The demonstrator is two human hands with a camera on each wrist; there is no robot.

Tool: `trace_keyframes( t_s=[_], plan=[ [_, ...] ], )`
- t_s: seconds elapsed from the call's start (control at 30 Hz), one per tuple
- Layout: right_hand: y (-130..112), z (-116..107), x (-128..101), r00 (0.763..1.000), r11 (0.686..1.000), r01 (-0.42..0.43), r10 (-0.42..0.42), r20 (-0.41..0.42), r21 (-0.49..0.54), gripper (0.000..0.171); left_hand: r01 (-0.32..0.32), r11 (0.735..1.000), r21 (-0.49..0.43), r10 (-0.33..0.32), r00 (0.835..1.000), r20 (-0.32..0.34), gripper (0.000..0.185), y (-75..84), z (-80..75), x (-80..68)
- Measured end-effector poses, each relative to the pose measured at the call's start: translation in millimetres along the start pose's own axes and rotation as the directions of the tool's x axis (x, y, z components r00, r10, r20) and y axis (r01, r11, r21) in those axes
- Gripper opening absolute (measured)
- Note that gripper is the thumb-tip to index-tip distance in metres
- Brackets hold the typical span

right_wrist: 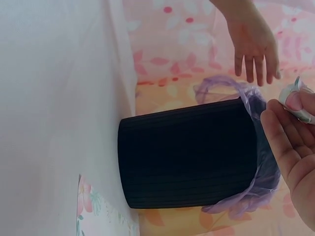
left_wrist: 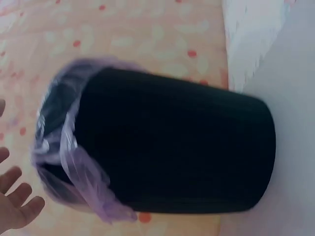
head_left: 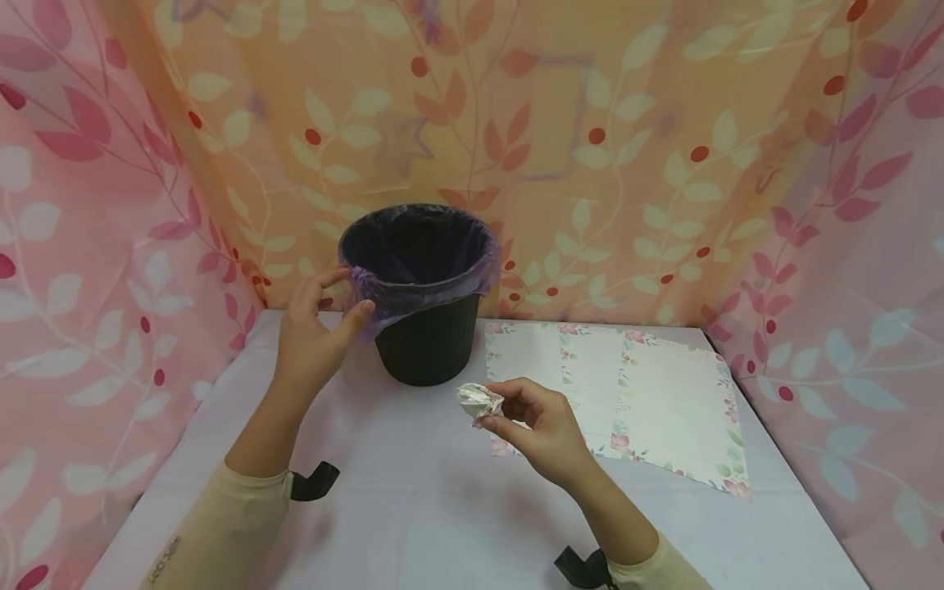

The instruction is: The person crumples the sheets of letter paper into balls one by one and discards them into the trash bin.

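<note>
A dark ribbed bin point(head_left: 428, 348) stands upright on the table, lined with a purple plastic bag point(head_left: 401, 301) folded over its rim. My left hand point(head_left: 313, 328) is beside the left of the rim; the left wrist view shows its fingers point(left_wrist: 19, 194) spread and apart from the bag, holding nothing. My right hand point(head_left: 542, 430) pinches a crumpled ball of white paper point(head_left: 479, 400) between thumb and fingers, in front of the bin and to its right. In the right wrist view the paper ball point(right_wrist: 295, 96) is partly cut off by the frame's edge.
A white sheet with floral strips point(head_left: 671, 401) lies flat on the table, right of the bin. White cloth covers the table point(head_left: 413, 508). Patterned curtains point(head_left: 575, 147) rise behind and at both sides. Small black devices point(head_left: 315, 482) sit at both wrists.
</note>
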State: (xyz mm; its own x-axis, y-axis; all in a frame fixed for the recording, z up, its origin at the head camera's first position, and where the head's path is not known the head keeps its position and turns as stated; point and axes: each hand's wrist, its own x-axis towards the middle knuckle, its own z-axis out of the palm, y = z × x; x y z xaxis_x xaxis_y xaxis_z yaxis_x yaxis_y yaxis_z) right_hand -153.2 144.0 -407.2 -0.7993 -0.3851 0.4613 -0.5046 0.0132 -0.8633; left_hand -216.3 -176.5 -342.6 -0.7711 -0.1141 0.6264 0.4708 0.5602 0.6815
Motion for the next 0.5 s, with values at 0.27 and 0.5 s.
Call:
trace_keyframes(
  t_s=[0.27, 0.5],
  plan=[
    [3, -1, 1, 1.000, 1.000, -0.019, 0.019, -0.011, 0.007, 0.034, 0.137, 0.990, 0.016, -0.138, 0.983, 0.119, 0.093, -20.4, 3.5, 32.1],
    [6, -2, 3, 0.999, 0.999, -0.025, 0.024, -0.024, -0.022, 0.034, 0.207, 0.978, 0.019, -0.207, 0.959, 0.196, 0.106, -30.0, 12.9, 43.5]
  ],
)
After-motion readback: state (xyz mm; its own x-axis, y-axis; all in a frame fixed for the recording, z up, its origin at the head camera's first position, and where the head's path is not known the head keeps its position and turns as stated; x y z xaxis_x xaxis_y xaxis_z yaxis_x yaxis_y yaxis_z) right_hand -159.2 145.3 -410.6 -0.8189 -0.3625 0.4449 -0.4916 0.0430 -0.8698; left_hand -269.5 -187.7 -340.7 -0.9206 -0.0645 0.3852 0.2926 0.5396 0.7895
